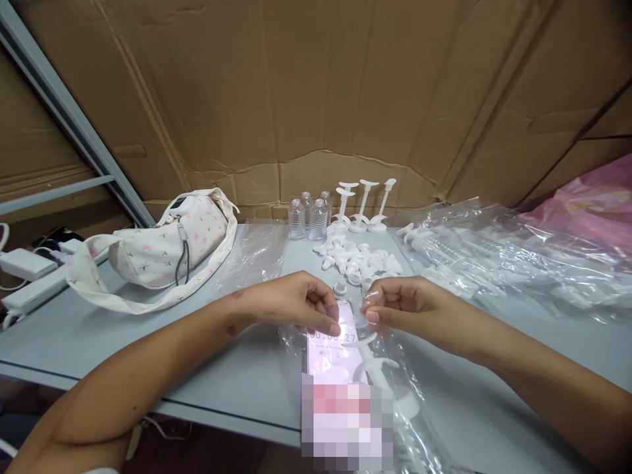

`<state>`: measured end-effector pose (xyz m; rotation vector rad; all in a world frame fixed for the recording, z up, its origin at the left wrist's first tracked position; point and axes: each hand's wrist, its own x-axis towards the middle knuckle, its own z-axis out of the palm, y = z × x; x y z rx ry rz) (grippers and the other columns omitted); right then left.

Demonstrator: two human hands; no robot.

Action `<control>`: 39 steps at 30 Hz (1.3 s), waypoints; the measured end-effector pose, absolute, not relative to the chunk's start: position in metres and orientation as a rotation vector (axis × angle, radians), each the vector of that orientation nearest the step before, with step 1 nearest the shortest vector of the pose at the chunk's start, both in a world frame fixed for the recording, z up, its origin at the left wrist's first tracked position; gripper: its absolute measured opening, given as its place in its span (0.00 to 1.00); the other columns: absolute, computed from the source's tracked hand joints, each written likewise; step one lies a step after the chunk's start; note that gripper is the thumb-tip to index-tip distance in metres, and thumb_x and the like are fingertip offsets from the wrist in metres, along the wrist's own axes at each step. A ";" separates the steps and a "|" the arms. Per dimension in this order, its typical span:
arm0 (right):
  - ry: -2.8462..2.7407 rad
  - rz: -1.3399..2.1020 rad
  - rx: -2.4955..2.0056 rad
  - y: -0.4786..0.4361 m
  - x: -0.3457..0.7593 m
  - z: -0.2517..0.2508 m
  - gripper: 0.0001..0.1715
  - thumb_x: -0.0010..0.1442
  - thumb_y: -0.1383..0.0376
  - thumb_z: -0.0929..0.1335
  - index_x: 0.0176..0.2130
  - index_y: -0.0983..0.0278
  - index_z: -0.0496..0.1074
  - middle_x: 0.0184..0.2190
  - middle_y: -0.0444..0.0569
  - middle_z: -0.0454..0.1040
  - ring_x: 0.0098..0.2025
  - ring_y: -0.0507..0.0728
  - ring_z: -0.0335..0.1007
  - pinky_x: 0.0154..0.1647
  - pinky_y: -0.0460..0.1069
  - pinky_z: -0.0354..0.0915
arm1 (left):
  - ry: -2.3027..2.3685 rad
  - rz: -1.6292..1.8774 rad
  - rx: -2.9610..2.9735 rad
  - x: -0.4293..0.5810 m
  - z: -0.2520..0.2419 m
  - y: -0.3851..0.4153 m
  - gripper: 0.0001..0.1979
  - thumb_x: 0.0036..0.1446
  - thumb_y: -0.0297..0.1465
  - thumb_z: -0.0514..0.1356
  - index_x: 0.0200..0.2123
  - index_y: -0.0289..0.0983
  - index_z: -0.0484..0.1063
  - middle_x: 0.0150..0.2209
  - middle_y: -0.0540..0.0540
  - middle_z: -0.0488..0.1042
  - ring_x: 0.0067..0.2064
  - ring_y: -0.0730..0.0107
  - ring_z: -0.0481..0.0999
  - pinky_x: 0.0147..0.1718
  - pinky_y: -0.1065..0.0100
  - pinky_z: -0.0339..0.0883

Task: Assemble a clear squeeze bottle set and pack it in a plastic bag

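Note:
My left hand (309,306) is closed in a pinch at the upper part of a clear plastic bag (409,395). Opposite it, my right hand (405,306) pinches the bag's film between thumb and fingers. Inside the bag lies a white plastic stand (375,372) with curved arms and a rounded base. Beneath my hands and partly under the film is a phone (330,359) with a lit timer screen; its lower part is blurred out. Just beyond my fingertips are small white caps (358,260) in a loose pile.
Behind the caps stand several clear ribbed bottles (317,220) and several upright white stands (363,210). Bagged white parts (474,247) cover the right side. A floral bag (153,253) and a power strip (37,286) lie left. A cardboard wall (296,99) closes the back.

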<state>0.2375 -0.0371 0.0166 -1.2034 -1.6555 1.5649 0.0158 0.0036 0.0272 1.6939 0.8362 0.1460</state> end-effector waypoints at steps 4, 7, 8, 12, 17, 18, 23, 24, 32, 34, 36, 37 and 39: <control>-1.690 1.528 -1.214 -0.039 0.236 0.015 0.10 0.49 0.61 0.75 0.26 0.62 0.72 0.23 0.43 0.74 0.27 0.52 0.68 0.32 0.48 0.63 | 0.778 0.163 1.754 0.019 0.030 -0.001 0.08 0.54 0.34 0.63 0.33 0.35 0.75 0.27 0.50 0.70 0.29 0.78 0.67 0.28 0.75 0.61; -1.715 1.513 -1.202 -0.039 0.235 0.014 0.08 0.51 0.61 0.73 0.27 0.62 0.72 0.24 0.43 0.75 0.28 0.52 0.69 0.32 0.48 0.63 | 0.795 0.151 1.795 0.024 0.031 -0.006 0.08 0.55 0.34 0.62 0.31 0.34 0.74 0.27 0.50 0.70 0.29 0.77 0.68 0.28 0.74 0.62; -1.720 1.513 -1.199 -0.039 0.235 0.014 0.08 0.52 0.61 0.73 0.27 0.62 0.72 0.24 0.43 0.75 0.28 0.52 0.69 0.32 0.48 0.64 | 0.817 0.154 1.813 0.025 0.031 -0.007 0.08 0.55 0.33 0.61 0.30 0.33 0.73 0.26 0.50 0.70 0.28 0.77 0.68 0.27 0.74 0.61; -1.753 1.508 -1.214 -0.038 0.236 0.016 0.08 0.53 0.61 0.72 0.29 0.63 0.74 0.26 0.45 0.77 0.30 0.53 0.72 0.35 0.49 0.65 | 0.888 0.179 1.863 0.027 0.031 -0.011 0.10 0.54 0.35 0.61 0.28 0.33 0.71 0.24 0.51 0.68 0.26 0.78 0.65 0.24 0.75 0.58; -1.769 1.542 -1.192 -0.035 0.242 0.019 0.13 0.55 0.56 0.71 0.30 0.64 0.76 0.26 0.46 0.78 0.30 0.52 0.73 0.34 0.48 0.67 | 0.955 0.199 1.871 0.027 0.031 -0.014 0.13 0.53 0.39 0.61 0.28 0.34 0.70 0.21 0.54 0.64 0.22 0.79 0.62 0.20 0.74 0.54; -1.768 1.549 -1.180 -0.034 0.244 0.018 0.14 0.55 0.55 0.71 0.30 0.64 0.76 0.27 0.46 0.78 0.29 0.52 0.73 0.34 0.48 0.68 | 0.973 0.215 1.890 0.027 0.031 -0.015 0.13 0.53 0.39 0.61 0.28 0.35 0.69 0.21 0.55 0.63 0.22 0.80 0.61 0.20 0.75 0.53; -1.734 1.617 -1.151 -0.030 0.248 0.015 0.18 0.56 0.52 0.70 0.29 0.65 0.76 0.29 0.48 0.79 0.30 0.53 0.75 0.35 0.49 0.70 | 1.040 0.238 1.978 0.030 0.032 -0.017 0.14 0.54 0.41 0.59 0.27 0.35 0.69 0.20 0.55 0.60 0.22 0.79 0.59 0.21 0.74 0.51; -1.724 1.634 -1.150 -0.029 0.249 0.014 0.19 0.55 0.51 0.70 0.29 0.65 0.76 0.29 0.48 0.80 0.30 0.53 0.75 0.36 0.49 0.70 | 1.047 0.237 1.994 0.029 0.032 -0.018 0.14 0.54 0.42 0.58 0.27 0.35 0.69 0.20 0.55 0.60 0.23 0.79 0.58 0.21 0.74 0.51; -1.557 1.471 -1.257 -0.022 0.255 0.019 0.28 0.47 0.43 0.72 0.32 0.65 0.74 0.27 0.49 0.78 0.29 0.55 0.76 0.36 0.52 0.71 | 1.060 0.221 2.072 0.028 0.034 -0.021 0.14 0.56 0.41 0.58 0.31 0.36 0.73 0.22 0.54 0.63 0.24 0.78 0.59 0.23 0.73 0.51; -1.630 1.434 -1.255 -0.024 0.253 0.021 0.28 0.48 0.44 0.73 0.35 0.65 0.74 0.27 0.48 0.77 0.28 0.53 0.73 0.36 0.51 0.70 | 1.035 0.231 2.071 0.029 0.034 -0.021 0.13 0.56 0.41 0.58 0.32 0.36 0.74 0.22 0.54 0.63 0.25 0.78 0.59 0.24 0.73 0.52; -1.739 1.448 -1.221 -0.027 0.249 0.021 0.23 0.49 0.48 0.73 0.34 0.64 0.73 0.26 0.45 0.75 0.27 0.52 0.71 0.33 0.49 0.67 | 1.015 0.249 2.065 0.031 0.034 -0.022 0.13 0.56 0.39 0.58 0.32 0.36 0.75 0.23 0.54 0.63 0.25 0.78 0.60 0.24 0.73 0.52; -1.784 1.466 -1.206 -0.029 0.247 0.020 0.21 0.50 0.50 0.74 0.32 0.64 0.73 0.24 0.44 0.74 0.27 0.51 0.70 0.31 0.48 0.66 | 1.010 0.261 2.063 0.031 0.034 -0.022 0.12 0.56 0.39 0.58 0.32 0.36 0.75 0.22 0.54 0.63 0.25 0.79 0.59 0.24 0.73 0.52; -1.824 1.489 -1.204 -0.032 0.243 0.018 0.18 0.51 0.53 0.74 0.27 0.64 0.71 0.21 0.43 0.72 0.25 0.50 0.68 0.29 0.47 0.64 | 1.001 0.282 2.054 0.031 0.034 -0.022 0.11 0.55 0.38 0.59 0.31 0.36 0.75 0.21 0.55 0.61 0.24 0.79 0.58 0.25 0.73 0.52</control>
